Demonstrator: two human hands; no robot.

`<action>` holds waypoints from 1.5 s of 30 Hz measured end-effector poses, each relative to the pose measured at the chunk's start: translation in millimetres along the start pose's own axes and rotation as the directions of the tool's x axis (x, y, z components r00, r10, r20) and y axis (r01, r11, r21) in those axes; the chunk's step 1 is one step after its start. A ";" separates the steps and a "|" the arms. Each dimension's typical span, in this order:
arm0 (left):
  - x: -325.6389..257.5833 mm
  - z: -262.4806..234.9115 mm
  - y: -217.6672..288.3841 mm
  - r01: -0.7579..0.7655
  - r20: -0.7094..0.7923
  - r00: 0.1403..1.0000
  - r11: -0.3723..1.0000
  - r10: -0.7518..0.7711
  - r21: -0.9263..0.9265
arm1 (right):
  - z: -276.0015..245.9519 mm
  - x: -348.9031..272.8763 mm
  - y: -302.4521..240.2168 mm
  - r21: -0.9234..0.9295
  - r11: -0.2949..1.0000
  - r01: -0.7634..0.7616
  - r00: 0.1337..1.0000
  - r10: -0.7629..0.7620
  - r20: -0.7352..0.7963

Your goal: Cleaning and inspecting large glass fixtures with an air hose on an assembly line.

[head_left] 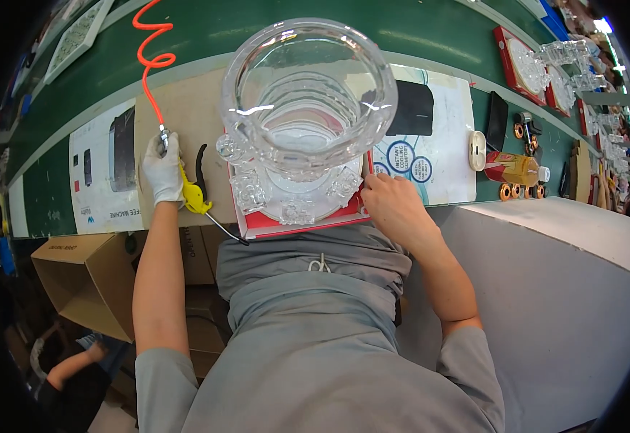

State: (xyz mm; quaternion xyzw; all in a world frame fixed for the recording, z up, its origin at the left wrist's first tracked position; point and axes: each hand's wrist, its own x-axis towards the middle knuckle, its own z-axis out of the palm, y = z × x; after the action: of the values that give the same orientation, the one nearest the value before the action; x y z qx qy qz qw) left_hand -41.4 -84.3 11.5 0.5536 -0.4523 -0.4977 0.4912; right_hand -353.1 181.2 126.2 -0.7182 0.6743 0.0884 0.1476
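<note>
My left hand [163, 173], in a white glove, is closed around a yellow air blow gun [194, 196]. The gun's thin dark nozzle points toward the near left corner of a shallow red box [300, 229]. An orange coiled hose [157, 61] runs from its metal fitting to the far edge. In the box stands a large clear vessel [307, 155] with a thick round rim, its open mouth facing up. Clear ornate pieces [251, 193] surround its base. My bare right hand [396, 206] has its fingers curled at the box's right edge, gripping it.
Flattened printed cartons [448, 173] cover the green bench. Toward the right are a bottle of amber liquid [520, 169], a cream oval part [476, 150] and copper-coloured rings [515, 191]. An open cardboard box [87, 278] sits below at left, near another person's arm [73, 364].
</note>
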 end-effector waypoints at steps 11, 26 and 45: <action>3.7 -2.3 -4.6 -0.130 0.060 0.990 0.990 0.127 0.050 | 2.2 -3.8 3.0 -0.012 0.998 0.055 0.994 -0.056 -0.096; 5.4 -5.4 -4.1 0.000 0.067 0.998 0.985 -0.011 0.171 | 14.0 -16.9 12.4 0.193 0.981 0.023 0.962 0.030 -0.271; 1.5 -4.0 0.0 0.001 0.060 0.998 0.978 -0.014 0.210 | 30.4 -40.4 9.2 0.532 0.792 -0.300 0.912 0.401 -0.083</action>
State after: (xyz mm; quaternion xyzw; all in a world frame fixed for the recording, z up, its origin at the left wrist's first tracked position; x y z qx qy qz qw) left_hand -37.2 -85.4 11.4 0.5885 -0.5149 -0.4657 0.4143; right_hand -363.1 228.9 110.0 -0.5203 0.8061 -0.1359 0.2470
